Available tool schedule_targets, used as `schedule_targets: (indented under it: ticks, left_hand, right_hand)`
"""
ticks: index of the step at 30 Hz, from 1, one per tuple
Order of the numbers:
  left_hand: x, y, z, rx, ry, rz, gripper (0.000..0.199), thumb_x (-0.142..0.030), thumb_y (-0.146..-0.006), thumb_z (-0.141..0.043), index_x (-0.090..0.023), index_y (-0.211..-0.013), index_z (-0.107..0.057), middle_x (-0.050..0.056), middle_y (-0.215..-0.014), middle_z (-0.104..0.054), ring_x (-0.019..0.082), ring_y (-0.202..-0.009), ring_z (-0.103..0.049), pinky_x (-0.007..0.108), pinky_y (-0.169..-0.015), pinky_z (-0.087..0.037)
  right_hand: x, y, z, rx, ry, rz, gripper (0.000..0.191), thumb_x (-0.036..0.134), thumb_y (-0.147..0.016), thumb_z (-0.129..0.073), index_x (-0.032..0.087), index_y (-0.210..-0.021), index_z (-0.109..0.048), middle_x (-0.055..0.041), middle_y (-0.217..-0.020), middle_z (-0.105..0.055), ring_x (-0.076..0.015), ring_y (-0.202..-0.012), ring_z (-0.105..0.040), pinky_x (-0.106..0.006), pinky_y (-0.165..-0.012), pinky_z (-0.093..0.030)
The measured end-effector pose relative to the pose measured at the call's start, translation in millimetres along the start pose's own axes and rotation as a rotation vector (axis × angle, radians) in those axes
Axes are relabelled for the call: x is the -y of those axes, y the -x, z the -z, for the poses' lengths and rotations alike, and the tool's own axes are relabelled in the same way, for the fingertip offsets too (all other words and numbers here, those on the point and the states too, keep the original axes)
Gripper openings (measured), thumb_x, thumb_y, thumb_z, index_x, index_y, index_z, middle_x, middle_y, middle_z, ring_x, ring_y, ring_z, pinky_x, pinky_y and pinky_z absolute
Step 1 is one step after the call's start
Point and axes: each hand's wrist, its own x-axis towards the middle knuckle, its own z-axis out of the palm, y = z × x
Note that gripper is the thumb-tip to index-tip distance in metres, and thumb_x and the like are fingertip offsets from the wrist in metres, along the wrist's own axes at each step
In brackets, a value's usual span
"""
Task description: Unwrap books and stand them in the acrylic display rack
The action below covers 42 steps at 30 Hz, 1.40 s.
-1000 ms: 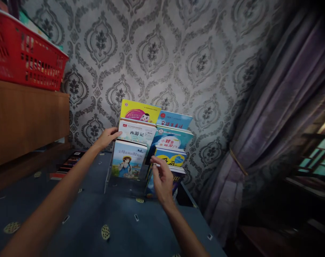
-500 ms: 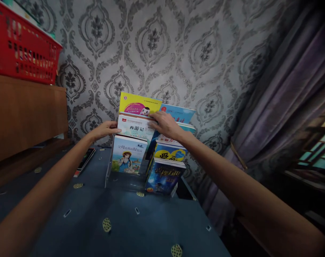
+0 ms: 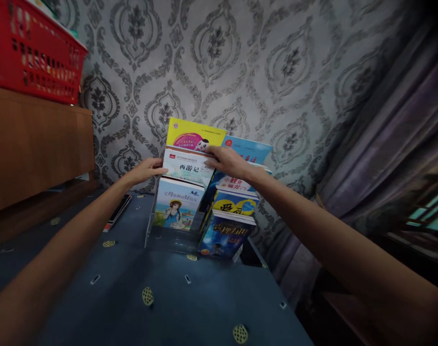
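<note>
A clear stepped book stand (image 3: 177, 241) holds several books in two columns. Both my hands are on the white book (image 3: 182, 166) in the middle of the left column. My left hand (image 3: 148, 170) pinches its left edge, while my right hand (image 3: 228, 162) has its fingers curled over the upper right corner. Behind it rises a yellow book (image 3: 184, 127); in front and lower stands a light blue book (image 3: 179, 202) with a girl in a hat. The right column shows a blue book (image 3: 255, 148), a yellow-and-blue book (image 3: 236, 204) and a dark blue book (image 3: 228, 235).
Patterned wallpaper (image 3: 215, 43) covers the wall behind the stand. A red basket (image 3: 34, 57) sits on a wooden cabinet (image 3: 38, 144) at the left. Flat dark items (image 3: 118, 211) lie on the blue tablecloth (image 3: 190, 312). A purple curtain (image 3: 366, 134) hangs at the right.
The whole view has shifted a little, so the stand appears slightly farther right and higher. Both hands stay on the white book, with no clear movement against the stand.
</note>
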Motion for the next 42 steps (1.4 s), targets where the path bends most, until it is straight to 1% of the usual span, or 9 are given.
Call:
schedule_targets:
  ticks: [10, 16, 23, 30, 33, 36, 39, 40, 42]
  left_hand:
    - [-0.1, 1.5, 3.4, -0.019, -0.029, -0.026, 0.051, -0.055, -0.071, -0.076, -0.016, -0.104, -0.077, 0.010, -0.108, -0.078, 0.032, -0.103, -0.069, 0.046, -0.097, -0.053]
    - [-2.2, 2.7, 1.9, -0.010, 0.007, -0.016, 0.053, -0.055, -0.072, -0.075, -0.017, -0.110, -0.076, 0.011, -0.111, -0.077, 0.032, -0.106, -0.069, 0.046, -0.098, -0.052]
    - [-4.5, 7.2, 0.6, 0.003, -0.007, -0.008, 0.053, -0.052, -0.075, -0.073, -0.015, -0.112, -0.074, 0.013, -0.116, -0.075, 0.030, -0.106, -0.069, 0.044, -0.097, -0.052]
    - [-9.0, 16.7, -0.8, -0.106, -0.008, 0.022, 0.057, -0.058, -0.072, -0.075, -0.016, -0.111, -0.071, 0.012, -0.117, -0.074, 0.032, -0.109, -0.066, 0.038, -0.087, -0.054]
    - [-3.0, 31.3, -2.0, -0.255, 0.038, 0.073, 0.062, -0.060, -0.069, -0.076, -0.017, -0.113, -0.068, 0.011, -0.115, -0.074, 0.029, -0.104, -0.067, 0.035, -0.078, -0.055]
    - [10.5, 61.1, -12.6, -0.432, 0.096, 0.118, 0.056, -0.060, -0.075, -0.071, -0.018, -0.112, -0.067, 0.010, -0.106, -0.074, 0.026, -0.097, -0.068, 0.033, -0.073, -0.055]
    - [27.0, 97.8, -36.2, -0.548, 0.112, 0.163, 0.048, -0.056, -0.081, -0.063, -0.017, -0.108, -0.066, 0.008, -0.097, -0.075, 0.026, -0.093, -0.070, 0.034, -0.073, -0.055]
    - [32.0, 108.3, -45.9, -0.576, 0.099, 0.177, 0.045, -0.055, -0.083, -0.061, -0.017, -0.107, -0.066, 0.008, -0.096, -0.075, 0.026, -0.094, -0.070, 0.035, -0.074, -0.056]
    - [40.0, 123.5, -65.2, -0.627, 0.046, 0.177, 0.040, -0.052, -0.087, -0.056, -0.018, -0.106, -0.067, 0.008, -0.101, -0.074, 0.026, -0.099, -0.069, 0.036, -0.082, -0.055]
  right_hand:
    - [5.4, -0.3, -0.1, -0.014, -0.009, -0.014, 0.028, 0.026, -0.092, -0.061, 0.018, -0.118, -0.063, -0.0104, -0.107, -0.073, -0.0274, -0.092, -0.065, -0.037, -0.079, -0.047]
    - [3.9, 1.1, -0.2, -0.026, -0.037, 0.002, 0.028, 0.027, -0.091, -0.061, 0.019, -0.118, -0.064, -0.0094, -0.106, -0.073, -0.0269, -0.093, -0.065, -0.036, -0.081, -0.048]
    - [1.3, 5.2, -1.8, -0.044, -0.069, 0.036, 0.042, 0.029, -0.091, -0.063, 0.015, -0.130, -0.062, -0.0138, -0.120, -0.072, -0.0290, -0.103, -0.067, -0.040, -0.089, -0.050]
    - [5.5, 9.6, 1.4, -0.091, -0.061, 0.048, 0.044, 0.028, -0.091, -0.060, 0.014, -0.133, -0.060, -0.0166, -0.126, -0.068, -0.0331, -0.112, -0.064, -0.046, -0.097, -0.050]
    - [21.3, 23.3, 8.4, -0.210, -0.058, 0.050, 0.041, 0.028, -0.094, -0.056, 0.014, -0.132, -0.061, -0.0180, -0.130, -0.065, -0.0357, -0.119, -0.061, -0.052, -0.100, -0.049]
    - [54.9, 54.2, 3.0, -0.403, -0.161, 0.053, 0.036, 0.029, -0.097, -0.051, 0.019, -0.130, -0.061, -0.0146, -0.128, -0.066, -0.0340, -0.123, -0.059, -0.053, -0.103, -0.047]
    - [98.9, 98.8, -29.8, -0.442, -0.373, -0.039, 0.028, 0.033, -0.099, -0.050, 0.023, -0.121, -0.065, -0.0111, -0.111, -0.072, -0.0281, -0.100, -0.068, -0.047, -0.093, -0.054]
    - [113.4, 114.3, -46.7, -0.431, -0.461, -0.094, 0.028, 0.035, -0.099, -0.051, 0.023, -0.121, -0.065, -0.0107, -0.110, -0.072, -0.0273, -0.099, -0.068, -0.046, -0.091, -0.055]
    - [139.0, 142.1, -84.9, -0.448, -0.644, -0.229, 0.034, 0.039, -0.098, -0.053, 0.024, -0.127, -0.062, -0.0120, -0.123, -0.068, -0.0286, -0.111, -0.066, -0.048, -0.097, -0.054]
